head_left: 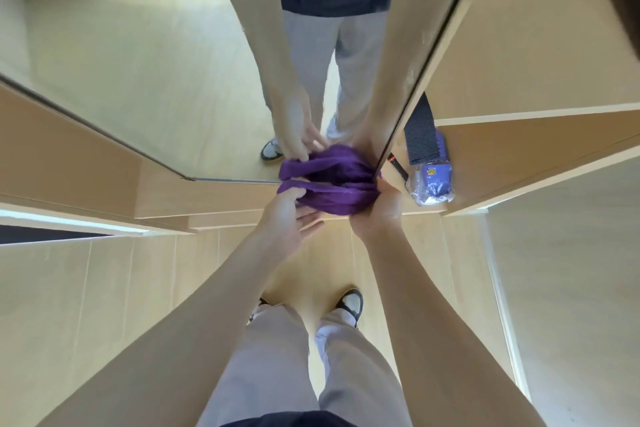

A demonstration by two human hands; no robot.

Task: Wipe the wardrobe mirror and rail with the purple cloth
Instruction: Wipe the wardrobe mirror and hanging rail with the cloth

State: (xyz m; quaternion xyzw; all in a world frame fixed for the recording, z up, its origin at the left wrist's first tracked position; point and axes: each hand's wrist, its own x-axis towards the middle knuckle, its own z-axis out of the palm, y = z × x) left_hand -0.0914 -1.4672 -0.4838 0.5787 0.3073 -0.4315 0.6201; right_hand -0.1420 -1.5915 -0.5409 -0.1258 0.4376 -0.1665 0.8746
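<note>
Hands, two: left hand (289, 218) and right hand (379, 210) bunch one purple cloth (332, 191).

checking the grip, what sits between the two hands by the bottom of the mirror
The bunched purple cloth fills the gap in the head view: the left hand holds its left end, the right hand clamps its right end.

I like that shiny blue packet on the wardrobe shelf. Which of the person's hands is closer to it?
Right. The right hand grips the purple cloth just beside the blue packet; the left hand holds the cloth's far end, farther from it.
</note>
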